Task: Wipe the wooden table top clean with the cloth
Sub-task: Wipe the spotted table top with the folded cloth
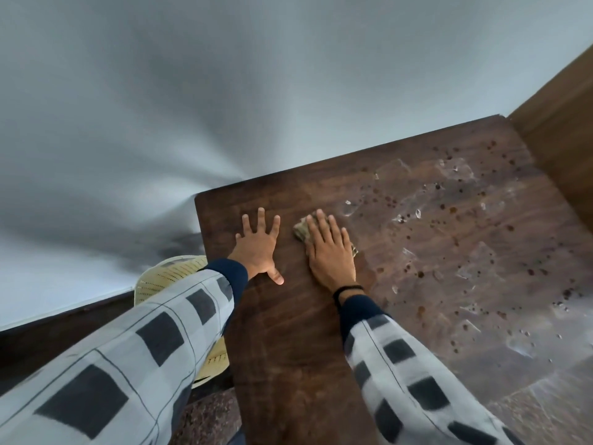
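Note:
A dark wooden table top [288,332] fills the lower right. Its left strip looks darker and clean; the right part [465,239] carries pale dusty smears and several brown spots. A small brownish cloth [300,231] lies on the wood, mostly hidden under my right hand [330,252], which presses flat on it with fingers together. My left hand [258,244] rests flat on the bare wood just left of the cloth, fingers spread, holding nothing. Both arms wear checked grey-and-black sleeves.
A pale wall [224,91] stands behind the table's far edge. A brown wooden panel [558,123] rises at the table's right side. A cream woven stool or basket [170,274] sits below the table's left edge, on a dark floor [48,342].

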